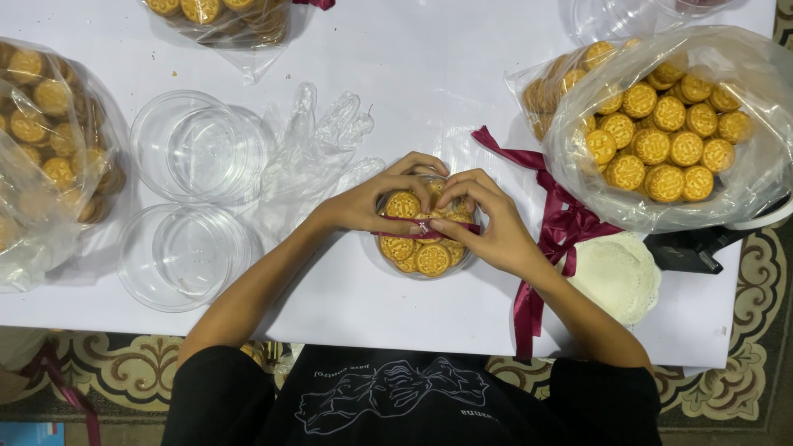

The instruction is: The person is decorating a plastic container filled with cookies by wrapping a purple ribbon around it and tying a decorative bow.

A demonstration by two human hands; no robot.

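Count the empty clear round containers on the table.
2 in full view: one empty clear container at upper left, another just below it. Part of a further clear container shows at the top edge; more may be hidden.

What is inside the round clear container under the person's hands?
The clear container holds round yellow cookies, with a maroon ribbon across the top. The left hand and right hand cover the upper cookies.

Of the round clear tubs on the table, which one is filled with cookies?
The tub under both hands, mid-table, with a maroon ribbon across it. The two clear tubs on the left are empty.
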